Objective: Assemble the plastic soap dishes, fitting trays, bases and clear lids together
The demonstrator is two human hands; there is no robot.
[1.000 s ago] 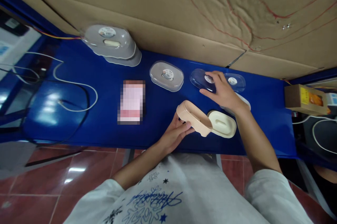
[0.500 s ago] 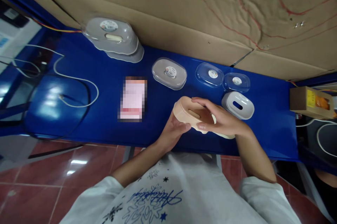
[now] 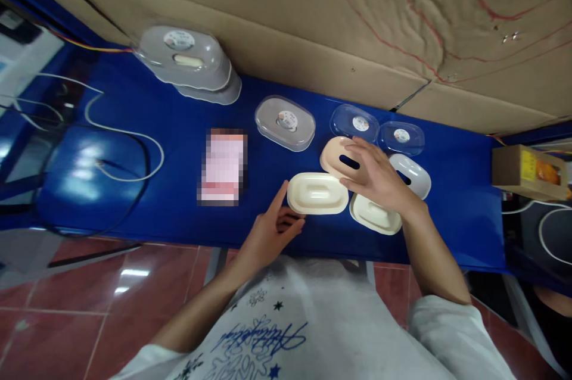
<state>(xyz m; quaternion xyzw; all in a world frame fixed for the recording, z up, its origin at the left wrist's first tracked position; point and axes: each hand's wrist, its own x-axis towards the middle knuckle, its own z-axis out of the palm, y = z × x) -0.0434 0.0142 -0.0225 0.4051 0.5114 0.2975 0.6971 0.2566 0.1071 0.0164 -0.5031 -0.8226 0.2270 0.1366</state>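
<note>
My right hand (image 3: 378,176) is closed on a peach oval dish (image 3: 333,156) with a dark slot in its middle, its fingers over the right side. Just below, a cream oval tray (image 3: 317,207) with a raised centre lies on the blue table. My left hand (image 3: 272,228) is at that tray's left end, thumb and forefinger apart around it. A second cream tray (image 3: 373,216) sits under my right wrist, partly hidden. Behind my right hand is a white oval dish (image 3: 420,176) with a slot, also partly covered.
Two clear lids (image 3: 355,121) with round labels lie toward the cardboard (image 3: 286,28) backing. Left of them is a grey lidded box (image 3: 283,124). Stacked grey boxes (image 3: 196,67) stand at the back left, a blurred-out pink rectangle (image 3: 222,165) nearer. A cable (image 3: 125,130) crosses the left side.
The cream tray has come apart from the peach dish and now lies on the table. My right hand has moved the peach dish away and right; my left hand has opened and drawn left.
</note>
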